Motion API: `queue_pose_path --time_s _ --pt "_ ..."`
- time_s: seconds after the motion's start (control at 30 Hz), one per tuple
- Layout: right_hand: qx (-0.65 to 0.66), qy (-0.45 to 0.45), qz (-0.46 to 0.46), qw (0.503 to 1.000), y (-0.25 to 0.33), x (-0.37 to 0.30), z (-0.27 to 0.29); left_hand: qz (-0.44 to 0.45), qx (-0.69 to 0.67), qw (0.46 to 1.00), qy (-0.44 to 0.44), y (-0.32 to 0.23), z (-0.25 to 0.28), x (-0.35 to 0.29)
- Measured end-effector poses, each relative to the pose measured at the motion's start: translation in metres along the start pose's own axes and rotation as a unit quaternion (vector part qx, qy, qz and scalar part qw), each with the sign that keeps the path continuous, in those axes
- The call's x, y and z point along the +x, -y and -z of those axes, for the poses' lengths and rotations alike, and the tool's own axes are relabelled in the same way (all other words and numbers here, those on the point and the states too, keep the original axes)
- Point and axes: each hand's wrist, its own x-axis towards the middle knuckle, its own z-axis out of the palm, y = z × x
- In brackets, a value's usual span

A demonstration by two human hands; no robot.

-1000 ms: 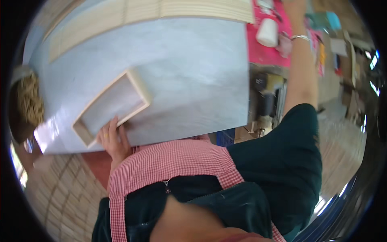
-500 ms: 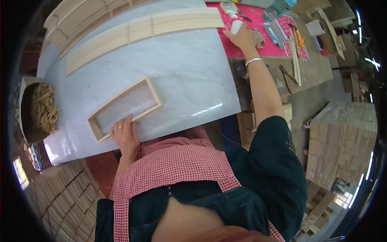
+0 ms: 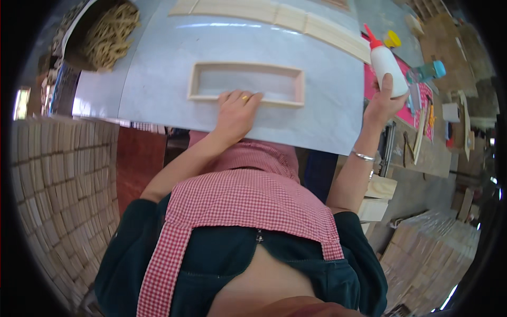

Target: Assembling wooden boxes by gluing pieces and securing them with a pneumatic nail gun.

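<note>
A long rectangular wooden frame (image 3: 299,87) lies on the pale marble-look table top in front of me. Over its near side curl the fingers of my left hand (image 3: 238,112), a gold-coloured ring on one of them. My right hand (image 3: 386,103), raised above the table's right side, grips a white squeeze bottle (image 3: 387,64) with a red nozzle tipped up and to the left. Whether the frame has a bottom panel, I cannot tell.
Thin wooden strips (image 3: 290,20) run along the table's far side. Far left stands a bin (image 3: 108,37) of tan loops. A pink cloth (image 3: 369,82) on the right holds tools and a clear bottle with a blue cap (image 3: 430,70). Stacked wooden pieces (image 3: 63,174) rise at the lower left.
My right hand has lifted the squeeze bottle off the pink cloth area and brought it nearer the table. The frame now lies straighter across my view, left hand still on its near side.
</note>
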Motion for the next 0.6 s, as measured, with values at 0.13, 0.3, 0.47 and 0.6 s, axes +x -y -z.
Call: queue_pose_path --time_s 0.13,0.3,0.47,0.6 --pt "0.035 0.103 -0.098 0.989 0.028 -0.088 -0.060 -0.024 -0.014 0.999 -0.018 0.002 -0.001 -0.002" --pt "-0.009 0.244 -0.154 0.957 0.039 -0.160 -0.104 -0.043 0.006 0.999 -0.033 0.010 0.010 -0.029" --pt "-0.036 0.319 -0.132 0.938 0.040 -0.180 -0.133 -0.040 -0.028 0.999 -0.005 0.018 -0.003 -0.047" --pt "-0.036 0.353 -0.113 0.928 0.038 -0.182 -0.148 -0.051 -0.018 0.999 -0.007 0.020 -0.011 -0.051"
